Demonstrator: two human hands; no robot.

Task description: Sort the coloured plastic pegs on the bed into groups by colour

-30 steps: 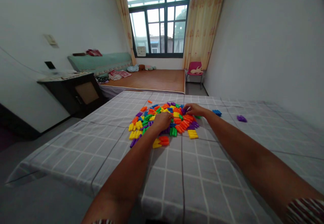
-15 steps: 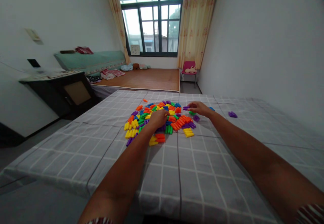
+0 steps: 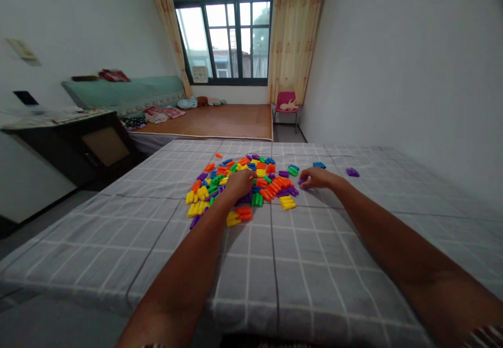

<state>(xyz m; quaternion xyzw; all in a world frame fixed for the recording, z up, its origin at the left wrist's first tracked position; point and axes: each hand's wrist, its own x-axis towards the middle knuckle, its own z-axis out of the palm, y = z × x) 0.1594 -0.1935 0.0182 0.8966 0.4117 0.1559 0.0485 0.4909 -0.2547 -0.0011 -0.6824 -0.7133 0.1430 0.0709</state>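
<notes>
A heap of small plastic building blocks in orange, yellow, green, blue and purple [image 3: 214, 180] lies on the checked cloth. My left hand [image 3: 241, 183] rests over the heap's middle, fingers curled inward; what they hold, if anything, is hidden. To the right of the heap, my right hand [image 3: 317, 177] is low on the cloth, thumb and fingers closed round a purple block [image 3: 302, 183]. Just left of that hand lie another purple block [image 3: 283, 174] and a green block [image 3: 293, 171]. In front of the heap sits a flat yellow group [image 3: 287, 203].
Beyond my right hand are a blue block [image 3: 319, 165] and a purple block [image 3: 352, 172]. A grey checked cloth [image 3: 251, 264] covers the table. Behind it stand a bed [image 3: 220, 120], a pink chair [image 3: 286, 99] and, at left, a dark cabinet [image 3: 106, 138].
My right hand has let go of one purple block beside the heap and moved down and right onto another. My left hand stays over the heap. The view has shifted slightly right.
</notes>
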